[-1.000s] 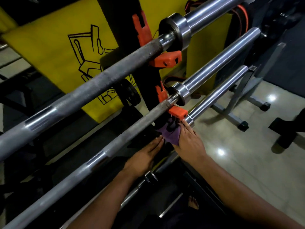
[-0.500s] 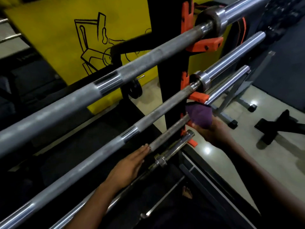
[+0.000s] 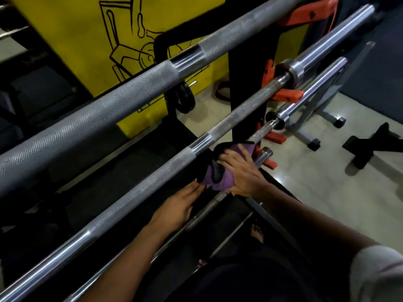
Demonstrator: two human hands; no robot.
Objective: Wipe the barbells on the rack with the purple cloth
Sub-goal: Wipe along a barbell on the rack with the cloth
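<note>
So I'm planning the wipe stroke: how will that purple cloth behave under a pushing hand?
The purple cloth looks limp: it drapes in folds under the right hand, so it probably bunches when pushed. It is likely light, and may catch on knurled steel.

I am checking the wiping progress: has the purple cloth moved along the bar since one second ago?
Yes. The purple cloth, under the right hand, was beside the orange hook on the black upright; now it sits further down the bar, toward the person.
</note>
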